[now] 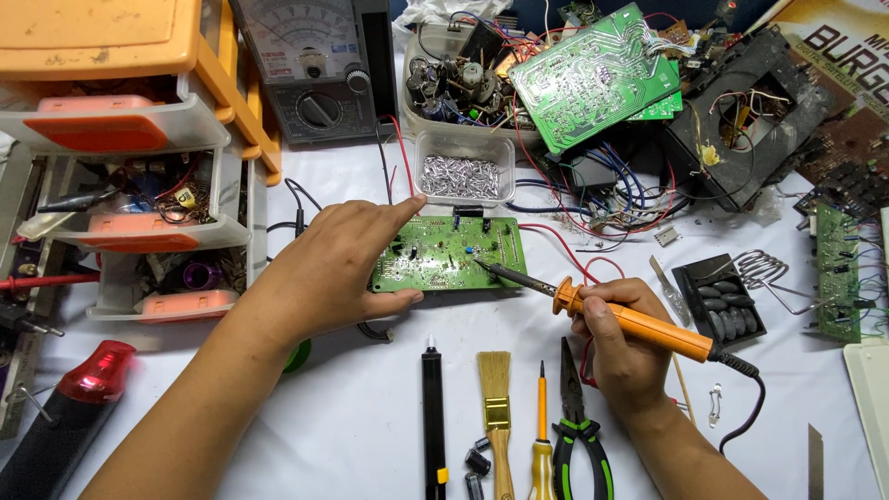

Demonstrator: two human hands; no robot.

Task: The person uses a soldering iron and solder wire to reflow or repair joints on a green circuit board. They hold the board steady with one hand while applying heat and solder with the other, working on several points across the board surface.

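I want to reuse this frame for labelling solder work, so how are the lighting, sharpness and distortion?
Head view: even, bright light with soft shadows under the left hand and right hand; the soldering iron and green circuit board look sharp; mild glare on the white table; wide-angle bending shows at the edges.

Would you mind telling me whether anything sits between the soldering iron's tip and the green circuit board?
Nothing visible does: the soldering iron in the right hand has its tip at the circuit board, which the left hand steadies.
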